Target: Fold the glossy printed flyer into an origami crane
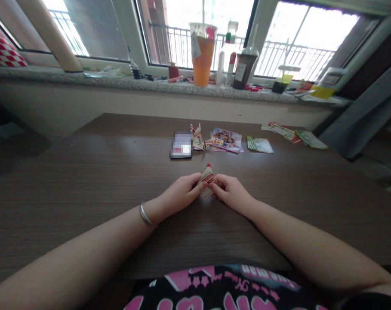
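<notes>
Between my two hands is a folded piece of paper (207,175), cream with red printed stripes and a pointed red tip at its top. My left hand (186,187) grips its left side, thumb lying across the front. From the right, my right hand (229,189) pinches the lower right edge between thumb and fingers. Some fingertips are hidden behind the paper. Just beyond it stands another folded paper shape (198,138) in the same print, with pointed tips. A phone (181,145) with a blurred screen lies directly to the left of that shape.
Printed leaflets (226,140) and a small stack of packets (260,145) lie farther back on the brown table (85,181). More flat wrappers (285,131) are at the far right. Along the windowsill (163,86) stand a tall orange drink cup (203,58), a dark drink cup (244,69) and bottles.
</notes>
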